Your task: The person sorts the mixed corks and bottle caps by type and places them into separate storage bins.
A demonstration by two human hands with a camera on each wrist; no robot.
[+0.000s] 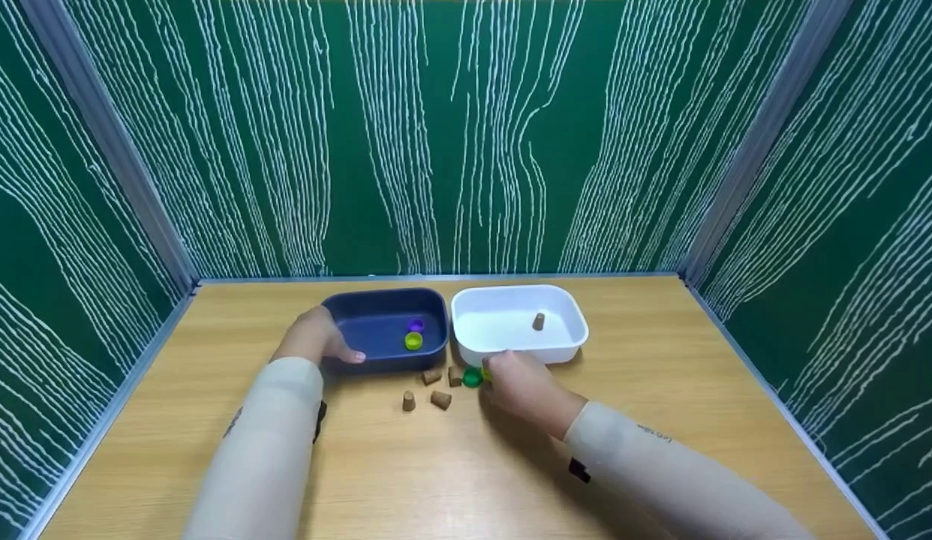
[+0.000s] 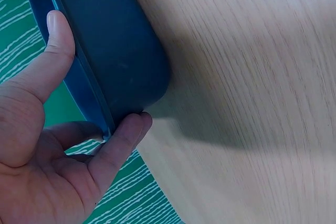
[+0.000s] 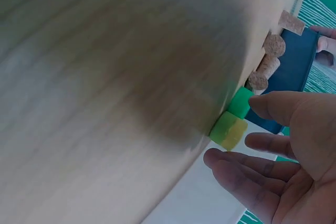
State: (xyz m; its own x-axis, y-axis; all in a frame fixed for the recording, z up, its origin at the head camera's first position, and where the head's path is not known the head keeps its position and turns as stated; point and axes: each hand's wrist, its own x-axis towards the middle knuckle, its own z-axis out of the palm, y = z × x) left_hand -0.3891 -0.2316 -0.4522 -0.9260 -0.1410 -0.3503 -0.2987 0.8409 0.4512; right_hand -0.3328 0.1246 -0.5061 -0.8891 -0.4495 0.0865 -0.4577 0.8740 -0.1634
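Person's L grip (image 1: 312,335) pinches dark blue bin (image 1: 387,367) at its L end, btwn thumb & fingers, w/ purple cap (image 1: 416,325) & yellow-green cap (image 1: 413,341) inside, toward its R side. By the bin's front R corner, 4 corks (image 1: 440,400) are on the desk (image 1: 391,480), then green cap (image 1: 472,376) right beside 2nd yellow-green cap (image 3: 229,130), w/ R grip (image 1: 526,386) spread abt the latter, contact unclear. White bin (image 1: 567,351), just behind R grip, holds 1 lone cork (image 1: 539,322).
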